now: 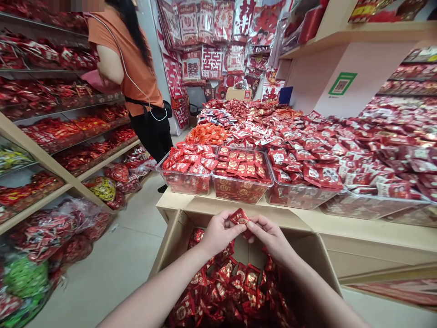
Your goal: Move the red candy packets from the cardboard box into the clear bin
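Over an open cardboard box point(327, 264), my left hand point(218, 232) and my right hand point(268, 234) pinch a small red packet point(240, 217) with gold print between them. Part of another red piece shows below it, between my fingers. Many red and gold packets point(239, 278) lie loose in the box. Just behind the box, a clear plastic bin point(242, 186) holds upright rows of similar packets. To its left stands a clear bin point(186, 182) of red packets, and to its right is another bin point(300, 195), heaped above its rim.
A person in an orange top point(136, 68) stands at the left, beside shelves point(68, 187) of red goods. Stuffed plastic bags point(51, 228) lie low at the left. The display counter point(375, 232) runs right, carrying several bins. Packaged decorations point(211, 64) hang at the back.
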`<state>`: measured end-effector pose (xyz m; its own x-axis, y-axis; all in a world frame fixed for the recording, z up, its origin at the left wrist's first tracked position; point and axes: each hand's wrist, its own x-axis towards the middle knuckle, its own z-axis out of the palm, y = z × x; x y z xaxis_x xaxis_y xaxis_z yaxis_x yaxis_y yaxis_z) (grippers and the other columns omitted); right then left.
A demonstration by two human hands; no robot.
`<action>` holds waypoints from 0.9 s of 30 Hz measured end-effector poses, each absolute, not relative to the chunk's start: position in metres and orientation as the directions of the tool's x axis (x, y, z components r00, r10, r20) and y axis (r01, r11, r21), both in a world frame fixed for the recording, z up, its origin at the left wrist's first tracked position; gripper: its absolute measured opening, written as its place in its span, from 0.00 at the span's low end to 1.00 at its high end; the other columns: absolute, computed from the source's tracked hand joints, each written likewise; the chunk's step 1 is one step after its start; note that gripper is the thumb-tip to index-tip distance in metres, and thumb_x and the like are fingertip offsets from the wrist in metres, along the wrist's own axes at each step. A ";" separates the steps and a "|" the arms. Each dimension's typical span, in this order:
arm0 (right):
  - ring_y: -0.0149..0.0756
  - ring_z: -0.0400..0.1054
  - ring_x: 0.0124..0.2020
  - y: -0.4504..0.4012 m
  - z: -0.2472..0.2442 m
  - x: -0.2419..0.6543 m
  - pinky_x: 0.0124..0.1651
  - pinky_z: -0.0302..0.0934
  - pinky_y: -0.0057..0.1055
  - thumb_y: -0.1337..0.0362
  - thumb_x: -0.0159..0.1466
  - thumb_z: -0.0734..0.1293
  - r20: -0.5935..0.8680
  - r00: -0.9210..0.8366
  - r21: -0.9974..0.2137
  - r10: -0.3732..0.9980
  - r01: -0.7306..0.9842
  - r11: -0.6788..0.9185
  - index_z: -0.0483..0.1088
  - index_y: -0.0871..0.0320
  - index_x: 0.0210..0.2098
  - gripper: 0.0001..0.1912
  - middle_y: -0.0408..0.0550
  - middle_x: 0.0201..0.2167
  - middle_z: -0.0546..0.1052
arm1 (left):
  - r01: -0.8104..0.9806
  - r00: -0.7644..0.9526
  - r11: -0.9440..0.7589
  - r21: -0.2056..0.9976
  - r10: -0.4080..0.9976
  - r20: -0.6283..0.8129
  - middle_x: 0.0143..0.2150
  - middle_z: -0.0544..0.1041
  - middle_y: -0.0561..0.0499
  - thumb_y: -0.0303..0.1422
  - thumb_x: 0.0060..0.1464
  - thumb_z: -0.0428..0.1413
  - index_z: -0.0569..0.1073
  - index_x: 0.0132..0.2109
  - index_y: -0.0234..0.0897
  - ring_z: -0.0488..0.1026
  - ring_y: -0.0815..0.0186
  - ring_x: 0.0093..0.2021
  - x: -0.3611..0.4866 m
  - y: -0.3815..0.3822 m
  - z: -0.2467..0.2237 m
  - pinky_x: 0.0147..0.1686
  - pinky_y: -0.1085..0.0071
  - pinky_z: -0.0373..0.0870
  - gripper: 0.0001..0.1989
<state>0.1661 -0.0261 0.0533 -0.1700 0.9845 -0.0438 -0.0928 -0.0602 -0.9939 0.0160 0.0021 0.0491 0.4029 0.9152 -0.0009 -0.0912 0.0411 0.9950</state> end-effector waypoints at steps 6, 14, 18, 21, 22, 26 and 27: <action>0.30 0.64 0.27 -0.027 0.050 0.168 0.30 0.63 0.28 0.55 0.56 0.62 0.000 -0.187 -1.000 0.982 0.000 0.000 0.69 0.59 0.35 0.14 0.47 0.28 0.72 | -0.130 0.403 0.107 0.986 0.914 -0.047 0.32 0.75 0.49 0.32 0.40 0.60 0.71 0.35 0.30 0.71 0.69 0.31 0.013 0.002 0.058 0.34 0.73 0.66 0.14; 0.42 0.58 0.51 -0.037 0.046 0.172 0.48 0.59 0.39 0.68 0.59 0.58 0.494 -0.402 -0.523 0.771 0.571 0.632 0.58 0.50 0.52 0.21 0.52 0.52 0.62 | -0.172 0.395 0.227 0.959 0.907 -0.144 0.21 0.70 0.55 0.36 0.42 0.58 0.69 0.34 0.31 0.64 0.75 0.20 0.008 0.007 0.063 0.17 0.80 0.57 0.13; 0.41 0.61 0.49 -0.040 0.051 0.176 0.46 0.61 0.37 0.71 0.59 0.57 0.595 -0.480 -0.270 0.645 0.636 0.723 0.57 0.51 0.52 0.22 0.54 0.49 0.66 | -0.227 0.443 0.281 0.932 0.882 -0.159 0.20 0.69 0.54 0.42 0.47 0.52 0.69 0.31 0.30 0.63 0.76 0.17 0.006 0.007 0.064 0.16 0.80 0.55 0.15; 0.39 0.63 0.47 -0.023 0.071 0.180 0.45 0.61 0.35 0.70 0.59 0.59 0.671 -0.445 -0.175 0.593 0.683 0.709 0.62 0.54 0.47 0.16 0.54 0.46 0.69 | -0.259 0.448 0.298 0.919 0.880 -0.159 0.21 0.69 0.54 0.44 0.50 0.48 0.68 0.32 0.31 0.64 0.75 0.17 0.005 0.006 0.063 0.15 0.80 0.54 0.18; 0.38 0.64 0.45 -0.012 0.081 0.181 0.44 0.61 0.34 0.69 0.59 0.59 0.682 -0.430 -0.153 0.592 0.707 0.690 0.64 0.55 0.44 0.14 0.53 0.44 0.71 | -0.249 0.441 0.286 0.925 0.884 -0.155 0.21 0.69 0.54 0.44 0.49 0.48 0.68 0.34 0.31 0.64 0.75 0.17 0.005 0.006 0.062 0.15 0.80 0.54 0.18; 0.36 0.66 0.42 0.060 0.123 0.180 0.40 0.60 0.30 0.63 0.62 0.55 0.643 -0.380 -0.071 0.665 0.835 0.545 0.66 0.58 0.37 0.11 0.53 0.43 0.71 | -0.132 0.417 0.203 0.970 0.899 -0.131 0.22 0.68 0.54 0.42 0.48 0.50 0.68 0.33 0.31 0.64 0.76 0.19 0.005 0.004 0.061 0.17 0.80 0.55 0.16; 0.36 0.65 0.41 0.081 0.130 0.179 0.38 0.59 0.29 0.62 0.62 0.54 0.622 -0.375 -0.037 0.688 0.863 0.505 0.66 0.59 0.37 0.12 0.53 0.43 0.70 | -0.098 0.420 0.186 0.978 0.898 -0.129 0.22 0.68 0.54 0.42 0.48 0.50 0.68 0.32 0.32 0.64 0.75 0.19 0.006 0.002 0.061 0.17 0.80 0.55 0.16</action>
<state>0.1788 0.0810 0.1303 -0.3753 0.6876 0.6215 0.8626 0.5046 -0.0374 0.0057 0.0024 0.0607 0.4199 0.8984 -0.1288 -0.0983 0.1860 0.9776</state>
